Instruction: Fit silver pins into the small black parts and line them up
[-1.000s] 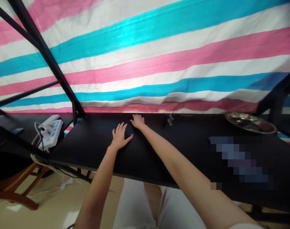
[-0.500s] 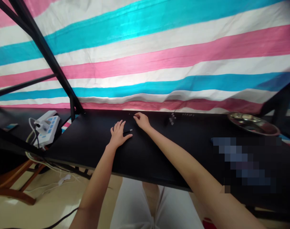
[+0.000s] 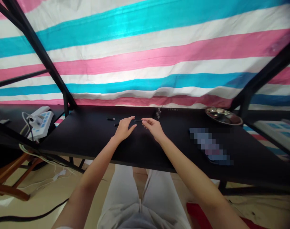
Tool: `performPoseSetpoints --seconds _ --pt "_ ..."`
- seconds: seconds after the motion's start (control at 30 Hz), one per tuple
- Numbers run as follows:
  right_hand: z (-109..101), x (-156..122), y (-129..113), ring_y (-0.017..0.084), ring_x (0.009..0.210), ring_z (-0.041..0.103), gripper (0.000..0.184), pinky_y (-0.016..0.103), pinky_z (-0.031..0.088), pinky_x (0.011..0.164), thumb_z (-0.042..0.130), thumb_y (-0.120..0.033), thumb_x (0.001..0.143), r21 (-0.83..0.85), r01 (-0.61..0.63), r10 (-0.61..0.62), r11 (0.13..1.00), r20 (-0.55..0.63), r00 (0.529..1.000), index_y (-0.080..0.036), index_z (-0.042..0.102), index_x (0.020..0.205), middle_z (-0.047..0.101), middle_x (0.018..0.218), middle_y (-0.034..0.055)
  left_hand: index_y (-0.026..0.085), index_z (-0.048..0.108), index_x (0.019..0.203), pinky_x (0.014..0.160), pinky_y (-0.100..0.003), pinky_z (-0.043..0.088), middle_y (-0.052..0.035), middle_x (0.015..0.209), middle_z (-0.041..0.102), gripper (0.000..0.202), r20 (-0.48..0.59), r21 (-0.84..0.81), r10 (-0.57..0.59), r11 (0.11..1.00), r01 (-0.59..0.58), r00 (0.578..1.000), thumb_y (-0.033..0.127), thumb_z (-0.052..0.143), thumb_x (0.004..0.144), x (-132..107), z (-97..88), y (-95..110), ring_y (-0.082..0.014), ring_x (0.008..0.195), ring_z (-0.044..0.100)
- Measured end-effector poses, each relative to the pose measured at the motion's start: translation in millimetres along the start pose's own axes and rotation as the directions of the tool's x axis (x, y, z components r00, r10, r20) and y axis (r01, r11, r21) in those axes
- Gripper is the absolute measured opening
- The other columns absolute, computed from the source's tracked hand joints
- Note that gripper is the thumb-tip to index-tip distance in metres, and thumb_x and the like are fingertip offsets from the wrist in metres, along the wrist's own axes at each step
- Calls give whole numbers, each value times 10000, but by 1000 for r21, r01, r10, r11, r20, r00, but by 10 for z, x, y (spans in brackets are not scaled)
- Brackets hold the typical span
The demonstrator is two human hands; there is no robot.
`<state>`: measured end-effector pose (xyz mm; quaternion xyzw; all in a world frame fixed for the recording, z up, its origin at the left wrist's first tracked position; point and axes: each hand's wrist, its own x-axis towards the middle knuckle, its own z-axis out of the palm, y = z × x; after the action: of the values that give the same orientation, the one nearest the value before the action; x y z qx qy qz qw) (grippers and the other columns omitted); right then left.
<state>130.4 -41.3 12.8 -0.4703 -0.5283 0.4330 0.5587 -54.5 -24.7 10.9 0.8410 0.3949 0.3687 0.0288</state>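
Observation:
Both of my hands are lifted a little above the black table [image 3: 92,140], facing each other. Between their fingertips is a thin black stick-like piece [image 3: 138,120], lying level. My right hand [image 3: 154,128] pinches its right end. My left hand [image 3: 125,128] has curled fingers closed on its left end. Two more short black pieces [image 3: 110,119] [image 3: 116,125] lie on the table just left of my left hand. Some small clear bits [image 3: 158,112] sit behind my right hand near the table's back edge.
A metal bowl [image 3: 222,115] stands at the back right. A blurred flat object [image 3: 210,146] lies right of my hands. A white power strip [image 3: 39,122] with cables sits on the left. Black frame bars [image 3: 37,52] rise on both sides before a striped tarp.
Both hands left the table surface and came together nearer to me; the right hand drew back from the far edge. The thin black piece now sits between the fingertips. The view shifted right.

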Motion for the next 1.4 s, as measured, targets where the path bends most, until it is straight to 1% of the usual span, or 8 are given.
performPoseSetpoints --seconds 0.17,0.27,0.4,0.73,0.97,1.17,1.3,1.4 --pt "-90 -84 57 89 535 473 357 245 380 523 638 -481 656 128 13 -8 992 -38 999 -176 646 844 560 620 -11 180 574 966 786 -302 445 -56 894 638 208 -48 -113 -48 993 43 998 317 448 874 116 318 240 -159 825 583" --pt "-107 -95 96 78 491 425 345 235 342 486 599 -500 692 143 78 -61 987 -118 991 -178 623 816 500 564 -35 185 568 941 762 -273 449 -40 879 626 153 -67 -200 -81 978 66 994 278 481 856 170 379 317 -141 806 574" --pt "-126 -97 159 77 477 407 348 227 319 468 578 -518 701 81 134 -116 988 -197 974 -180 581 784 473 546 -47 187 557 946 752 -252 448 -26 892 621 139 -49 -297 -120 950 100 992 235 533 817 176 422 364 -122 801 573" --pt "-120 -112 217 86 495 431 379 237 356 506 536 -568 710 -30 151 -153 988 -122 981 -192 520 755 474 545 -48 165 589 877 710 -246 446 -40 831 649 123 -7 -425 -283 869 253 959 245 563 787 38 396 365 -135 769 599" --pt "-108 -112 202 80 482 410 367 230 330 485 561 -551 697 31 137 -132 990 -130 983 -190 523 751 472 530 -54 168 542 862 704 -243 462 -27 747 641 140 62 -497 -332 808 318 941 274 452 843 29 433 390 -114 681 598" --pt "-103 -110 207 82 488 414 374 230 328 487 559 -558 701 35 152 -148 988 -117 982 -190 517 758 477 538 -51 177 506 689 664 -224 425 2 636 580 354 50 -417 -343 846 331 938 394 318 896 25 420 394 -92 581 539" --pt "-145 -107 202 90 502 432 383 237 356 504 522 -576 720 -37 152 -155 988 -108 982 -199 504 786 475 562 -48 175 496 627 665 -232 414 8 565 548 445 44 -419 -407 821 387 912 447 274 901 22 414 375 -96 544 525" --pt "-186 -126 190 105 538 467 360 253 392 546 485 -547 758 -124 188 -197 974 -57 979 -195 518 830 497 598 -32 176 499 620 667 -234 413 9 568 554 463 30 -436 -428 807 397 903 476 278 893 18 416 356 -96 535 520"
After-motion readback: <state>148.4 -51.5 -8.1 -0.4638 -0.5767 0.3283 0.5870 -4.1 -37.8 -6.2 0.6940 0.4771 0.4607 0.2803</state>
